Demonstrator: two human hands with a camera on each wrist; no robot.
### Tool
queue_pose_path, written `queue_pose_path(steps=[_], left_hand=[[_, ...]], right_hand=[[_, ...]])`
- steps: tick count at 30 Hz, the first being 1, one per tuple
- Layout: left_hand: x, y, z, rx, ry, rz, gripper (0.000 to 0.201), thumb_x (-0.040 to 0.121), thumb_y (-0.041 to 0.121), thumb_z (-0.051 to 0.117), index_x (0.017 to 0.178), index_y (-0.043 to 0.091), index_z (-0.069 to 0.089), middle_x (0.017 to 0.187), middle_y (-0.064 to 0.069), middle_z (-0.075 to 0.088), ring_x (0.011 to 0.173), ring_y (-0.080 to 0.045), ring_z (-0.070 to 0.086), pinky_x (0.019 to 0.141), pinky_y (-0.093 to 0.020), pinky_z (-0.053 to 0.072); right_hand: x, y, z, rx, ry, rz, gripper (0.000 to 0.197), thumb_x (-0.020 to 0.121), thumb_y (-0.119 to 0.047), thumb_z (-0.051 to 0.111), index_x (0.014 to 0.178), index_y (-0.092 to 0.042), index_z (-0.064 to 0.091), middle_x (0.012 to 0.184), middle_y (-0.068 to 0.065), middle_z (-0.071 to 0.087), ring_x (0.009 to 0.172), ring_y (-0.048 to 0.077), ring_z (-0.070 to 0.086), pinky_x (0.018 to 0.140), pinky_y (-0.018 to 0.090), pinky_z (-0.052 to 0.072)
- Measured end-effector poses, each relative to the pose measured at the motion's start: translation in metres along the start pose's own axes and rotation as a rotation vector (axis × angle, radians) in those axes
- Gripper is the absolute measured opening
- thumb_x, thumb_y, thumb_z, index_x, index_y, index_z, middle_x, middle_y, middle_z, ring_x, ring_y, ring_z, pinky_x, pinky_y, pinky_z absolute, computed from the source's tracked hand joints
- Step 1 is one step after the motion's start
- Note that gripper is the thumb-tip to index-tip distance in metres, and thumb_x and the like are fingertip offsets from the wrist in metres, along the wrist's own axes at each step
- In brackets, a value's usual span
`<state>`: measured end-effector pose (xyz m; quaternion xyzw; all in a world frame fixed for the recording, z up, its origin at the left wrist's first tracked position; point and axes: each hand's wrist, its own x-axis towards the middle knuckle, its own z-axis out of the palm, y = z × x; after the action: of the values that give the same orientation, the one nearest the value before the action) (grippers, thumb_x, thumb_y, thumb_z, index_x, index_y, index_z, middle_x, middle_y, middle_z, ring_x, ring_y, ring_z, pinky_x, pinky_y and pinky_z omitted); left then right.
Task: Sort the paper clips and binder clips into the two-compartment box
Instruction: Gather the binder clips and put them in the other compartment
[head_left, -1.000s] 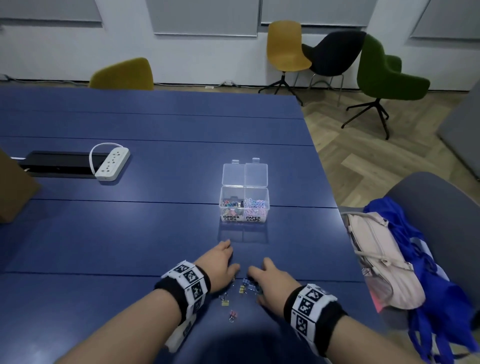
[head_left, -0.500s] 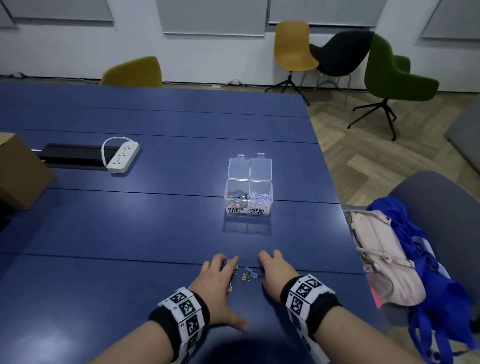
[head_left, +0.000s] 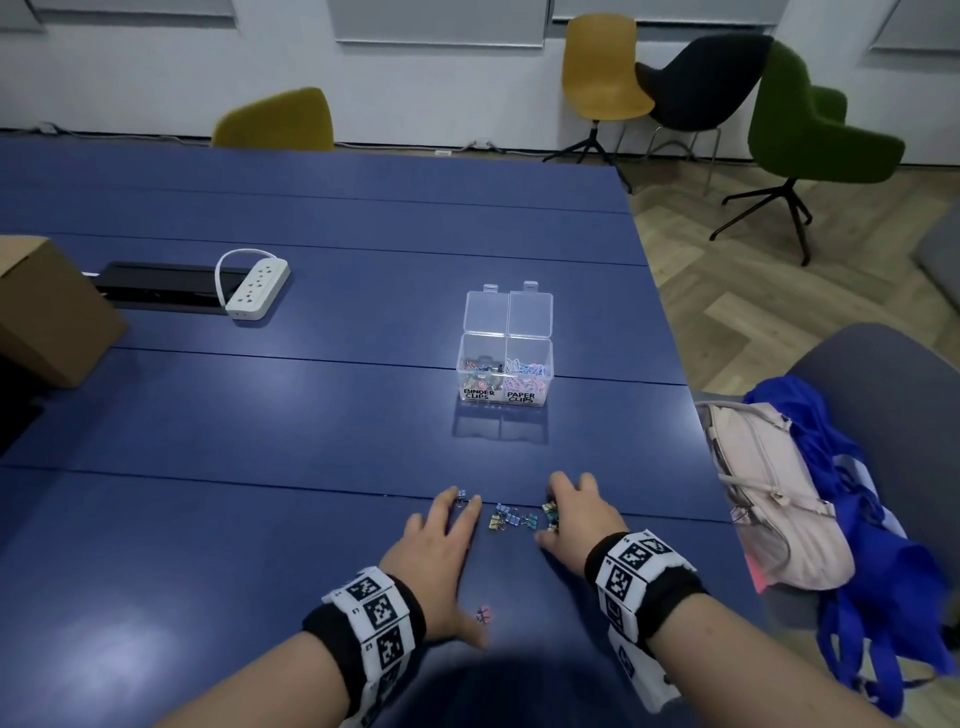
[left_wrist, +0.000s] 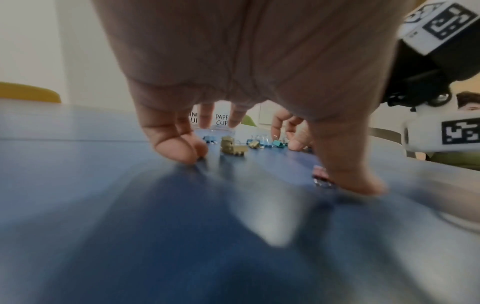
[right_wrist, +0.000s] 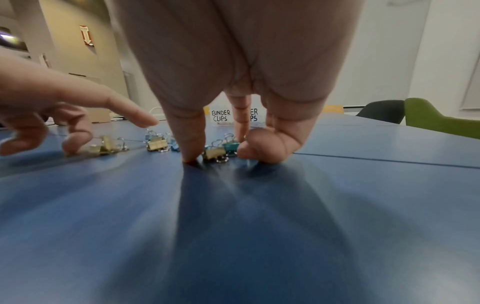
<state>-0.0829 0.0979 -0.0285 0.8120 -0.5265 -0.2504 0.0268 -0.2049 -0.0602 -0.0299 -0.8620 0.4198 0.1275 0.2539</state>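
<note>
The clear two-compartment box (head_left: 504, 364) stands open, with binder clips under its left label and paper clips under its right. Several small binder clips (head_left: 511, 517) lie on the blue table (head_left: 260, 519) between my hands. My left hand (head_left: 457, 506) rests fingertips-down on the table, touching a blue clip; a gold clip (left_wrist: 232, 147) sits just beyond its fingers. A pink clip (head_left: 484, 614) lies by the left thumb. My right hand (right_wrist: 223, 152) has its thumb and a curled finger closed round a gold clip (right_wrist: 214, 154) and a teal clip (right_wrist: 231, 147), both resting on the table.
A white power strip (head_left: 257, 288) and a black cable tray lie far left, beside a cardboard box (head_left: 47, 312). At the right table edge a chair holds a pale bag (head_left: 769, 493) and blue cloth. Other chairs stand behind the table.
Both hands have slid a little forward on the table, and the clip pile went with them. The pink clip stayed behind near the left thumb.
</note>
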Motion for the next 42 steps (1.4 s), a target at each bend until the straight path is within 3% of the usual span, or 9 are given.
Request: queue_pose_path(steps=[7,12,18,21,25,29,32,36,42], left_hand=[[0.032,0.010,-0.001,-0.223,0.072,-0.169,0.120,0.058,0.045,0.085,0.149,0.018,0.012,0.140,-0.003,0.021,0.129,-0.023,0.038,0.106,-0.031,0.038],[0.051,0.025,-0.002,-0.346,0.056,-0.168,0.062,0.066,0.021,0.080,0.120,0.014,0.051,0.116,-0.002,0.034,0.101,-0.023,0.054,0.094,-0.030,0.046],[0.061,0.032,0.001,-0.304,0.117,-0.122,0.027,0.079,0.015,0.058,0.105,0.014,0.053,0.102,-0.002,0.039,0.084,-0.024,0.053,0.072,-0.028,0.043],[0.065,0.029,0.004,-0.241,0.125,-0.068,0.021,0.086,0.016,0.049,0.107,0.014,0.054,0.101,-0.007,0.044,0.088,-0.027,0.054,0.074,-0.032,0.042],[0.073,0.026,-0.003,-0.236,0.130,-0.032,0.017,0.089,0.016,0.049,0.101,0.009,0.059,0.097,-0.010,0.047,0.096,-0.031,0.056,0.078,-0.033,0.041],[0.077,0.013,-0.014,-0.458,0.142,-0.138,0.011,0.086,0.009,0.054,0.081,0.015,0.063,0.085,-0.006,0.064,0.077,-0.023,0.059,0.073,-0.026,0.046],[0.080,0.000,-0.016,-0.752,0.121,-0.282,0.025,0.090,0.005,0.047,0.070,0.020,0.051,0.069,-0.001,0.058,0.047,-0.015,0.056,0.054,-0.025,0.052],[0.075,-0.004,-0.025,-1.255,0.136,-0.370,0.028,0.097,0.002,0.038,0.073,0.013,0.044,0.064,-0.006,0.043,0.031,-0.007,0.040,0.041,-0.021,0.037],[0.064,-0.014,-0.029,-1.886,0.013,-0.445,0.027,0.093,0.015,0.044,0.067,0.015,0.042,0.053,0.000,0.029,0.042,-0.013,0.029,0.049,-0.026,0.025]], right_hand=[[0.009,-0.015,0.003,0.013,-0.054,-0.055,0.043,0.081,-0.022,0.069,0.112,-0.013,0.042,0.116,0.012,0.039,0.089,0.034,0.061,0.080,0.037,0.052],[0.008,-0.030,0.009,0.001,-0.050,-0.123,0.023,0.086,-0.021,0.058,0.104,-0.015,0.045,0.103,0.008,0.034,0.075,0.029,0.051,0.078,0.036,0.049],[0.012,-0.033,0.011,0.055,-0.041,-0.113,0.015,0.088,-0.017,0.048,0.103,-0.015,0.048,0.099,0.004,0.032,0.078,0.026,0.048,0.078,0.032,0.044],[0.015,-0.031,0.010,0.079,-0.036,-0.107,0.021,0.087,-0.016,0.048,0.108,-0.013,0.050,0.099,0.004,0.035,0.083,0.030,0.055,0.079,0.032,0.046],[0.017,-0.025,0.002,0.139,-0.013,-0.107,0.020,0.082,-0.012,0.053,0.070,-0.021,0.040,0.083,0.002,0.041,0.093,0.030,0.057,0.072,0.029,0.040],[0.018,-0.005,-0.001,0.754,-0.046,0.053,0.024,0.080,0.005,0.054,0.070,-0.015,0.044,0.062,0.006,0.048,0.049,0.023,0.052,0.049,0.032,0.048],[0.018,0.007,0.000,1.200,-0.118,0.156,0.026,0.085,0.012,0.042,0.072,-0.010,0.044,0.054,0.008,0.045,0.041,0.016,0.043,0.039,0.022,0.041],[0.012,0.018,0.001,1.605,-0.251,0.217,0.030,0.071,0.015,0.026,0.066,-0.011,0.041,0.060,0.008,0.038,0.044,0.015,0.037,0.044,0.019,0.029],[0.005,0.019,0.003,1.828,-0.445,0.187,0.027,0.056,-0.013,0.067,0.061,-0.017,0.041,0.056,0.001,0.036,0.041,0.011,0.031,0.036,0.013,0.018]])
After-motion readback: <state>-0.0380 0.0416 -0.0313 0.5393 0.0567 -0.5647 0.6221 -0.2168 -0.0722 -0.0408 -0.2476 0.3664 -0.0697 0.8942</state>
